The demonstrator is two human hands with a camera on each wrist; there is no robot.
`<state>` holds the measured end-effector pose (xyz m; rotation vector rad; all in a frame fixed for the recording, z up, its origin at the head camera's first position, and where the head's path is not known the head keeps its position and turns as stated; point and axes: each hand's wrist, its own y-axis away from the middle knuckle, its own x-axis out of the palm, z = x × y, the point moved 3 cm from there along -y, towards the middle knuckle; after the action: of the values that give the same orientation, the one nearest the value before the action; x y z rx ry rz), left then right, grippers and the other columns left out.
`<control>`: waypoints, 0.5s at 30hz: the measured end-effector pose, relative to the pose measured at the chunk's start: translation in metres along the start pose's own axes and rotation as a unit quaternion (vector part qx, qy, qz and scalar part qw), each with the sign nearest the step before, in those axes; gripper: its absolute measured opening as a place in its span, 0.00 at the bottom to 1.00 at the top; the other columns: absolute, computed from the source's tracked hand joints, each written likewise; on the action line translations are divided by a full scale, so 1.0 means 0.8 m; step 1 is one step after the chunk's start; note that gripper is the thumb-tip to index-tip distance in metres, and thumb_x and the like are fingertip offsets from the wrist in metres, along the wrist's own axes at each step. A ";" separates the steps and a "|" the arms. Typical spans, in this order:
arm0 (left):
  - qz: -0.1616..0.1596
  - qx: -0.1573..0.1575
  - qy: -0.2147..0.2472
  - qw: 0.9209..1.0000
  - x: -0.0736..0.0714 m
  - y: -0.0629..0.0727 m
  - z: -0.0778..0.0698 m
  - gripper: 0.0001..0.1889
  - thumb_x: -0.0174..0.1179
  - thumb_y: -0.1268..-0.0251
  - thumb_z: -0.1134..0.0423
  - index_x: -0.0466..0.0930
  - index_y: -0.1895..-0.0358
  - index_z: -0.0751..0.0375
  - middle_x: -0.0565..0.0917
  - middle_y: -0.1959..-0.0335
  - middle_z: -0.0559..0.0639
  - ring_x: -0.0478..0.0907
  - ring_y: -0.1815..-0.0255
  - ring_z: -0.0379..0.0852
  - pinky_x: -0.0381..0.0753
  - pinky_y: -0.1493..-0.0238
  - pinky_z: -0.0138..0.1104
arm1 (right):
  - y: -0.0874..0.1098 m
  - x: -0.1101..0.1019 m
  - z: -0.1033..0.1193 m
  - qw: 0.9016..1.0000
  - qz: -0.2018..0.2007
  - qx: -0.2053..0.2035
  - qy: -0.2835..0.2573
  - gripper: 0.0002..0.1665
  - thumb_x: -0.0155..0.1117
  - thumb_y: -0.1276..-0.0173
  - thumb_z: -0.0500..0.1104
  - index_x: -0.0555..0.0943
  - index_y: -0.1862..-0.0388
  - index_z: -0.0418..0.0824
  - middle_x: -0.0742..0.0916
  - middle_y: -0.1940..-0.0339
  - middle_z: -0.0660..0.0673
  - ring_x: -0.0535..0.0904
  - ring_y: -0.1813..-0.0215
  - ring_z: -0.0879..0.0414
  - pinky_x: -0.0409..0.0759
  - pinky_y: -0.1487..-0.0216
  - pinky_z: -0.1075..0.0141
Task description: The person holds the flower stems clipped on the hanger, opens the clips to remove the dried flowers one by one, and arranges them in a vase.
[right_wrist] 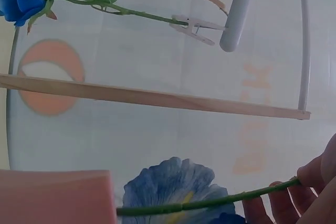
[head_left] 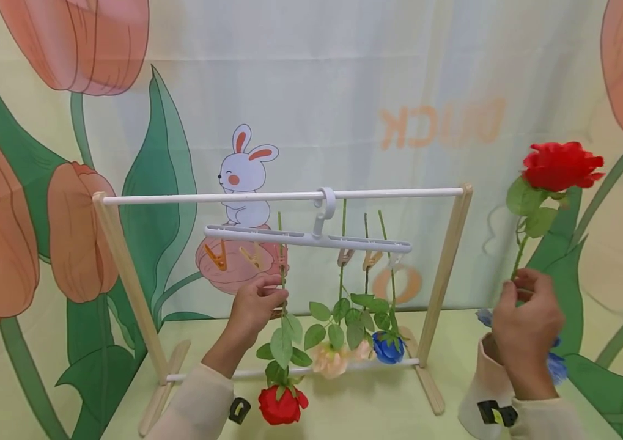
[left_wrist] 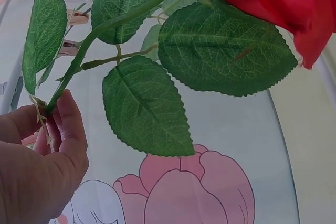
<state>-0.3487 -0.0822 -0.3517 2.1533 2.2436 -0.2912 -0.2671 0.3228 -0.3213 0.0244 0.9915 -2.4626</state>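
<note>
My left hand [head_left: 256, 305] pinches the green stem of a red rose [head_left: 282, 404] that hangs head down, its stem in a pink clothespin [head_left: 282, 253]. That clothespin is on a white clip hanger [head_left: 311, 238], which tilts down to the right. In the left wrist view, thumb and fingertips meet on the stem below large serrated leaves [left_wrist: 142, 103]. Off to the right, my right hand [head_left: 528, 324] grips the stem of a second red rose [head_left: 563, 166], bloom up. The right wrist view shows this stem [right_wrist: 210, 202] running to the mouth of a pinkish vase [right_wrist: 58, 198].
The hanger hooks over a white rod [head_left: 190, 198] on a wooden-legged rack [head_left: 446, 275]. Peach flowers [head_left: 330, 360] and a blue rose [head_left: 388, 347] hang head down from its right side. Orange [head_left: 216, 256] and yellow clothespins [head_left: 250, 256] hang left. Blue petals [head_left: 556, 368] show behind the vase.
</note>
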 end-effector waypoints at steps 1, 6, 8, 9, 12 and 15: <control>0.000 0.000 0.000 1.000 0.001 0.000 0.000 0.16 0.63 0.30 0.68 0.82 0.42 0.65 0.86 0.59 0.58 0.84 0.66 0.41 0.90 0.55 0.41 | 0.000 -0.001 -0.001 1.000 -0.004 -0.002 0.004 0.16 0.55 0.25 0.40 0.79 0.43 0.36 0.87 0.53 0.38 0.64 0.64 0.88 0.66 0.62 0.72; 0.000 -0.001 -0.002 1.000 0.003 0.000 0.000 0.15 0.63 0.30 0.68 0.82 0.42 0.65 0.86 0.59 0.59 0.84 0.66 0.42 0.90 0.56 0.41 | 0.001 -0.003 -0.011 1.000 -0.002 0.012 0.012 0.16 0.55 0.25 0.41 0.79 0.44 0.37 0.87 0.53 0.38 0.64 0.65 0.87 0.67 0.60 0.67; -0.002 0.000 -0.003 1.000 0.004 -0.002 0.001 0.15 0.63 0.30 0.68 0.82 0.42 0.65 0.86 0.60 0.59 0.84 0.66 0.43 0.90 0.56 0.41 | 0.002 -0.002 -0.019 1.000 0.004 0.028 0.013 0.17 0.55 0.26 0.43 0.79 0.44 0.37 0.86 0.53 0.40 0.64 0.66 0.86 0.67 0.59 0.65; -0.003 0.000 -0.003 1.000 0.005 -0.003 0.001 0.15 0.63 0.30 0.68 0.82 0.42 0.65 0.86 0.60 0.58 0.84 0.66 0.43 0.90 0.56 0.41 | 0.003 -0.002 -0.023 0.999 0.005 0.038 0.013 0.17 0.55 0.26 0.44 0.79 0.44 0.37 0.85 0.53 0.41 0.64 0.66 0.85 0.67 0.59 0.65; -0.004 0.002 -0.003 1.000 0.006 -0.005 0.002 0.16 0.63 0.30 0.68 0.82 0.42 0.65 0.86 0.60 0.57 0.84 0.66 0.43 0.90 0.56 0.41 | 0.004 0.000 -0.034 0.998 0.006 0.053 0.017 0.18 0.56 0.27 0.45 0.79 0.46 0.36 0.85 0.55 0.43 0.65 0.67 0.85 0.67 0.61 0.68; -0.008 0.002 -0.004 1.000 0.007 -0.008 0.004 0.16 0.63 0.30 0.68 0.81 0.42 0.65 0.86 0.60 0.57 0.84 0.67 0.42 0.90 0.57 0.40 | 0.005 0.005 -0.042 0.998 0.006 0.058 0.019 0.18 0.58 0.28 0.46 0.79 0.47 0.35 0.84 0.56 0.44 0.65 0.67 0.85 0.67 0.61 0.70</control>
<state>-0.3553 -0.0772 -0.3547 2.1326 2.2598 -0.3043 -0.2740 0.3409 -0.3490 0.1140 0.8607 -2.5148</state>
